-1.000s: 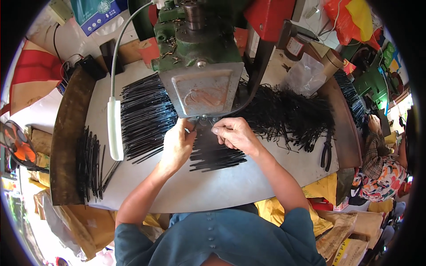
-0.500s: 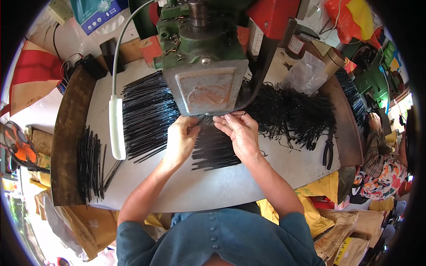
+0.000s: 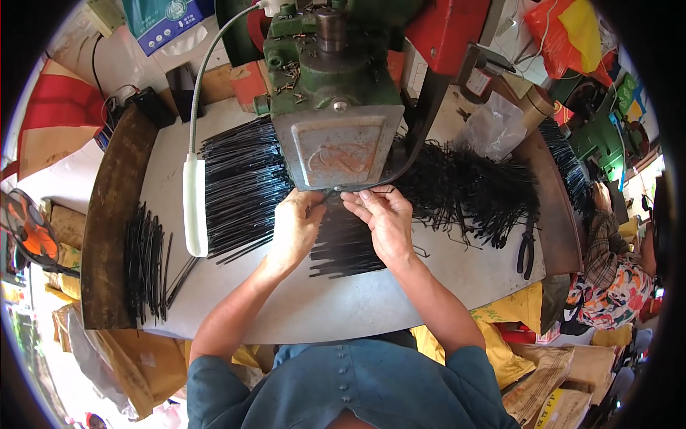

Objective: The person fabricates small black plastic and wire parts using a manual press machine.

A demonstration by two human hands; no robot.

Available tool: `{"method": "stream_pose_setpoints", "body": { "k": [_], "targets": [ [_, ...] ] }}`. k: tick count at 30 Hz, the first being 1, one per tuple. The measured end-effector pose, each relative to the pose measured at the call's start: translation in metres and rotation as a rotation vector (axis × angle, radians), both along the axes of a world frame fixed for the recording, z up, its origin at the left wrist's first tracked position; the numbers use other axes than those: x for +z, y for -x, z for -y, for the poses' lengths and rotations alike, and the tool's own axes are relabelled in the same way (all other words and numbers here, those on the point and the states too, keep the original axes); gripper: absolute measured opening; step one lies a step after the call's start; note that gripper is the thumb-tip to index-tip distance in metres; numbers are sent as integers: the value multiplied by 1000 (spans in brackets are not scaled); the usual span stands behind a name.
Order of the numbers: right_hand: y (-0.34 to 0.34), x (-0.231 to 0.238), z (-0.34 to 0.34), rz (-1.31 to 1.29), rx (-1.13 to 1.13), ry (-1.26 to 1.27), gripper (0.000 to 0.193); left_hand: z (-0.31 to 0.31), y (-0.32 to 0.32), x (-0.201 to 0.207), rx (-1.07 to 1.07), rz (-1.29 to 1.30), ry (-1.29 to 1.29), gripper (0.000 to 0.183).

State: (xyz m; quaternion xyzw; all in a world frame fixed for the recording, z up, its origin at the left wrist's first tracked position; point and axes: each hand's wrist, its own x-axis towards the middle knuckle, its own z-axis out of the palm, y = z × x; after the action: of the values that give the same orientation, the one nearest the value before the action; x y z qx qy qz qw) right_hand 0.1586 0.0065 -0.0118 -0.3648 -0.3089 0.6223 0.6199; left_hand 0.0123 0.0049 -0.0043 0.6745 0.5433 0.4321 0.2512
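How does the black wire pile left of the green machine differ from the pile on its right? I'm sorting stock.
The left pile lies in straight, parallel strands, neatly fanned beside the white lamp; the right pile is a tangled heap of bent pieces. The left pile looks flatter, the right one bushier. Both are thin, black and rest on the grey table.

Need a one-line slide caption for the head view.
Both hands, left hand and right hand, feed a thin black wire piece under a green press.
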Motion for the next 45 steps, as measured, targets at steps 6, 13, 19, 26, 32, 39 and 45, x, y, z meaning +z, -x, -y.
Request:
{"method": "stream_pose_setpoints", "body": {
  "k": [6,13,19,26,32,39,45],
  "targets": [
    [2,1,0,22,-7,7,7,-2,-1,-3,-6,-7,2,14],
    [3,-1,-3,60,-17,10,7,-5,1,2,-32,-63,-32,13],
    [4,1,-1,36,-12,15,8,-2,-2,-4,22,-339,-269,12],
    [1,1,-1,-19,18,51,8,6,-2,1,-101,13,151,15],
    [-20,9,5,106,275,161,7,13,-7,13,-108,911,804,13],
    [-33,21,32,78,183,187,8,49,-23,15,-222,1155,809,5],
    [-26,21,45,214,360,147,11,63,0,14,-331,177,357,14]
  ]
}}
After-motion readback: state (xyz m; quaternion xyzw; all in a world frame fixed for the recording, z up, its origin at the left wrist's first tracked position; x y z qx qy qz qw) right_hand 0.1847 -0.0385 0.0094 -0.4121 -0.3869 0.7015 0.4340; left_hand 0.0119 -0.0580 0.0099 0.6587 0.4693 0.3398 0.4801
